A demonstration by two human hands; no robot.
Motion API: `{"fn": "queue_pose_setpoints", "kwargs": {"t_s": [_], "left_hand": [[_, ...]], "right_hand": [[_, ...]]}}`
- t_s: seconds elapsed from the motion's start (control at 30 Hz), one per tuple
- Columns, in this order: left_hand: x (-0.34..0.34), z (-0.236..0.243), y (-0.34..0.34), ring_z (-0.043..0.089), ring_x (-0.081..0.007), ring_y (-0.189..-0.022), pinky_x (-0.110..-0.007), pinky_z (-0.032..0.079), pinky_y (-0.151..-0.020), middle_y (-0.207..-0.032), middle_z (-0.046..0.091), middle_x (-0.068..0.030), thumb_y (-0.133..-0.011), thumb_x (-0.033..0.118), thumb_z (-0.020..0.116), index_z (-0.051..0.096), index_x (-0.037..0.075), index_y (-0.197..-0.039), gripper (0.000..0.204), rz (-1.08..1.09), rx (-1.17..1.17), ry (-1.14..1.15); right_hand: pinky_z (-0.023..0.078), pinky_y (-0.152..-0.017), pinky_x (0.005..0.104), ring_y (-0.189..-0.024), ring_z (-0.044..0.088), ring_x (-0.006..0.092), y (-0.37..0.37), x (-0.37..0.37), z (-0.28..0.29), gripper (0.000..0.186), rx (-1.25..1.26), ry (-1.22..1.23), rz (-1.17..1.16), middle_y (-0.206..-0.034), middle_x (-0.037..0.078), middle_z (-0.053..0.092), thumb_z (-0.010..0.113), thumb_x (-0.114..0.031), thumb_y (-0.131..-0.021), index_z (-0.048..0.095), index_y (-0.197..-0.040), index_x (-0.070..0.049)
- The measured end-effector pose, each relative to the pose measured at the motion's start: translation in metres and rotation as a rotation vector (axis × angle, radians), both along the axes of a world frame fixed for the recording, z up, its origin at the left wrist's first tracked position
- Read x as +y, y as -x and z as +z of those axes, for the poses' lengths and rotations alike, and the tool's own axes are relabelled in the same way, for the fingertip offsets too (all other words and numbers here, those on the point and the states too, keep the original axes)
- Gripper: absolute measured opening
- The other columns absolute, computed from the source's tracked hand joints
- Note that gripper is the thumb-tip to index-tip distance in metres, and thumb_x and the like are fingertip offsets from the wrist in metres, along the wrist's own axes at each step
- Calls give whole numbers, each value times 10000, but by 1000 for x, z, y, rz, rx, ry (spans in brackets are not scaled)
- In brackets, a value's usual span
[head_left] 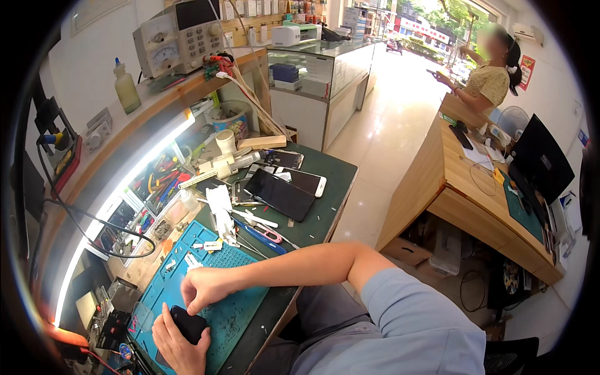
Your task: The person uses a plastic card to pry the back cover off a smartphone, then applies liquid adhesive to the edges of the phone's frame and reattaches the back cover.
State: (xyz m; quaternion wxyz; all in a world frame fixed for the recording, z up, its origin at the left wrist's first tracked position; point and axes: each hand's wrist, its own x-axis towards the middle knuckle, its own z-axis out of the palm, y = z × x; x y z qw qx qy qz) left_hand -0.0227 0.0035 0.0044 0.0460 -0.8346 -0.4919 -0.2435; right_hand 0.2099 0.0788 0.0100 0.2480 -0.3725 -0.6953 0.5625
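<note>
A small black smartphone (189, 324) lies on the blue repair mat (240, 306) at the near left. My left hand (176, 347) is closed around it, fingers along its left side and thumb at its lower right corner. At the phone's upper edge, my right hand (205, 287) is pinched, with the fingertips touching or just above the phone. Whatever sits between those fingertips is too small or hidden to make out. Just beyond the right hand, razor blades (212, 246) and small white bits rest on the mat's upper end.
Beyond the mat lie a large black phone screen (279, 194), a white-framed phone (304, 182), a blue pen-like tool (259, 237) and crumpled white tissue (220, 209). A lit tube lamp (119, 212) runs along the left shelf. A person (490, 78) stands behind the wooden desk (431, 181).
</note>
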Motion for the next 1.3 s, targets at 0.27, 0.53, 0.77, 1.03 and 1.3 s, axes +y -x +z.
{"fn": "queue_pose_setpoints", "kwargs": {"t_s": [0.27, 0.53, 0.77, 1.03, 1.3], "left_hand": [[-2, 6, -5, 524, -413, -1174, -504, 406, -1048, -1256, 531, -185, -602, 275, 861, 442, 10, -1509, 1035, 7, 12, -40], [-1, 1, -6, 543, -398, -1148, -502, 421, -1024, -1227, 538, -170, -594, 249, 845, 481, 18, -1483, 988, 50, 13, -101], [1, -1, -7, 556, -391, -1133, -499, 434, -1001, -1213, 548, -162, -593, 256, 836, 496, 13, -1469, 970, 48, 22, -139], [5, -5, -7, 563, -383, -1122, -492, 439, -983, -1214, 553, -156, -599, 244, 825, 502, 6, -1458, 948, 55, 26, -149], [3, -4, -8, 565, -379, -1111, -488, 441, -970, -1205, 554, -152, -590, 239, 830, 496, 13, -1469, 967, 48, 37, -150]], "right_hand": [[553, -704, 357, -799, 710, 215, -1, -3, -6, 297, 28, -44, -48, -865, 130, 756, 810, -242, -813, 758, -928, 27], [522, -569, 317, -637, 671, 161, 8, -13, -11, 254, 149, 14, -112, -763, 114, 727, 814, -192, -814, 733, -872, 41], [521, -544, 299, -618, 670, 155, 8, -15, -11, 247, 216, 82, -135, -754, 120, 725, 810, -167, -823, 724, -870, 60], [541, -540, 303, -617, 690, 165, 11, -21, -4, 230, 113, 49, -175, -742, 123, 725, 764, -161, -866, 713, -865, 64], [569, -568, 301, -625, 696, 172, 7, -14, -7, 230, 146, 120, -76, -732, 122, 720, 760, -157, -868, 712, -864, 67]]}}
